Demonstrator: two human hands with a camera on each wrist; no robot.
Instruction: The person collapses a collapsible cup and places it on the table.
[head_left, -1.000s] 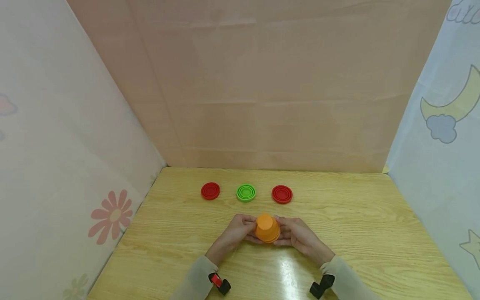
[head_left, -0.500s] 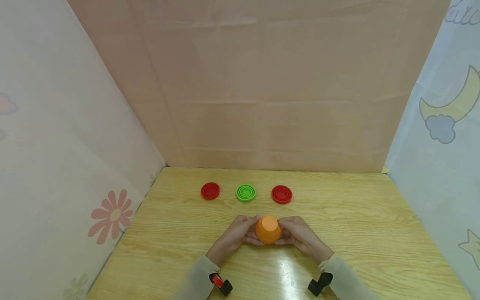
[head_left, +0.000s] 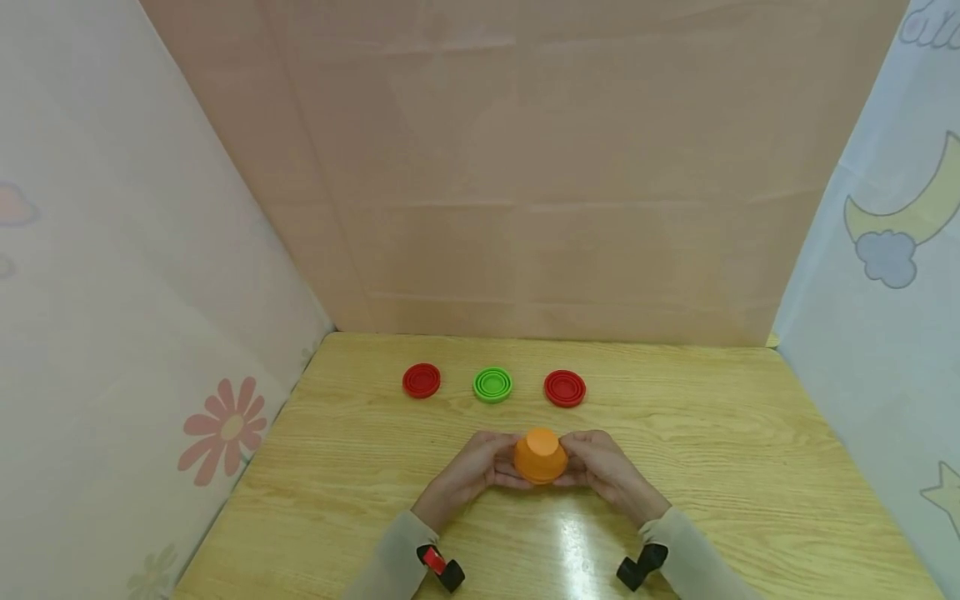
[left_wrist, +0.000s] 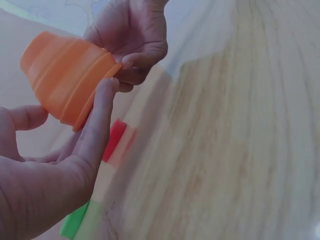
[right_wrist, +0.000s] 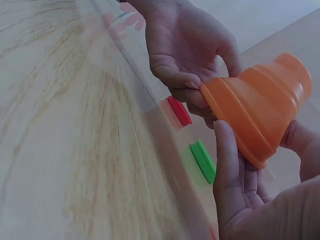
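Observation:
An orange collapsible cup [head_left: 541, 457] is stretched out into its stepped cone, narrow base up and wide rim down. Both hands hold it above the table. My left hand [head_left: 480, 468] grips its left side, thumb on the wall and fingers along the rim, as the left wrist view shows on the cup [left_wrist: 70, 80]. From the other side my right hand [head_left: 603, 471] holds it the same way, its fingers [right_wrist: 227, 155] at the rim in the right wrist view. The inside of the cup is hidden.
Behind the hands, three flattened collapsible cups lie in a row on the wooden table [head_left: 712, 433]: a red one [head_left: 422, 381], a green one [head_left: 492, 385] and another red one [head_left: 565, 388]. A tan panel [head_left: 555, 167] stands at the back, with patterned sheets at both sides.
The orange cup has shifted slightly right, and its narrow base has swung from the left toward the middle. Both hands stay on it with little movement. The flattened cups have not moved.

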